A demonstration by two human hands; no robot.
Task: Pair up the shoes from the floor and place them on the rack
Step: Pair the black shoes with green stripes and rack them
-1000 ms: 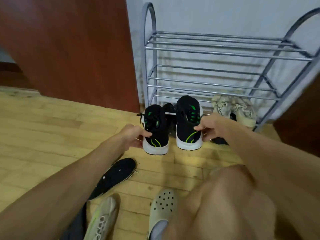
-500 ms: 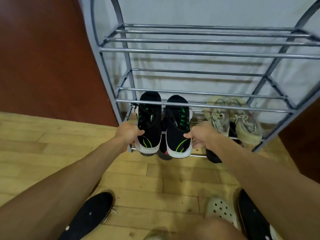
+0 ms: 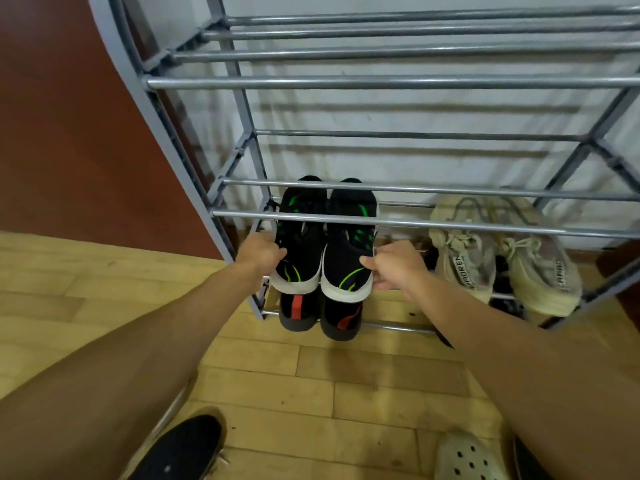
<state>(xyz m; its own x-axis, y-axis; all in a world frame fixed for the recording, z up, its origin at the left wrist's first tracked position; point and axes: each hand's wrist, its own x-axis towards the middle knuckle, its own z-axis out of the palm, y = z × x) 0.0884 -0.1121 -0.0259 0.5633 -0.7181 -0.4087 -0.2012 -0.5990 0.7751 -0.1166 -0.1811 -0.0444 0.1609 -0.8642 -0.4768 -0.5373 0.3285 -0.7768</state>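
Observation:
Two black sneakers with green accents and white soles lie side by side on a lower shelf of the grey metal rack (image 3: 381, 81). My left hand (image 3: 259, 252) grips the left black-green sneaker (image 3: 301, 258) at its heel side. My right hand (image 3: 394, 265) grips the right black-green sneaker (image 3: 348, 268) at its heel. Under them, on the bottom shelf, sits a black pair with red stripes (image 3: 318, 313). A beige lace-up pair (image 3: 498, 258) rests on the same shelf to the right.
On the wooden floor (image 3: 311, 386) near me lie a black slip-on shoe (image 3: 180, 448) at lower left, a pale perforated clog (image 3: 464, 455) at lower right and a dark shoe at the right edge. A red-brown panel (image 3: 86, 133) stands left of the rack.
Both hands have carried the black-green pair forward from above the floor into the rack's lower shelf. The view has moved closer to the rack.

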